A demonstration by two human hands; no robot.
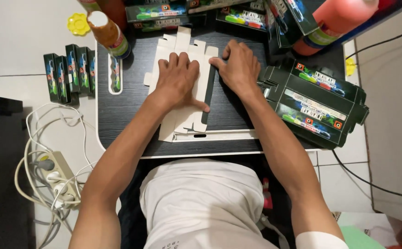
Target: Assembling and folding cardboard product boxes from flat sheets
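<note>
A flat, unfolded cardboard carton [181, 121], white side up, lies on the small black lap table [118, 115]. My left hand [178, 78] presses flat on the middle of the carton, thumb stretched along its dark folded flap [209, 99]. My right hand [239, 64] rests at the flap's upper end, fingers touching the fold. Neither hand grips anything.
A stack of flat black printed cartons [318, 108] lies at the table's right. Folded black boxes [69, 71] stand on the floor at left. An orange glue bottle [109, 34], a big red bottle [339, 20], more cartons [238, 16] sit behind. A power strip with cables [56, 177] lies lower left.
</note>
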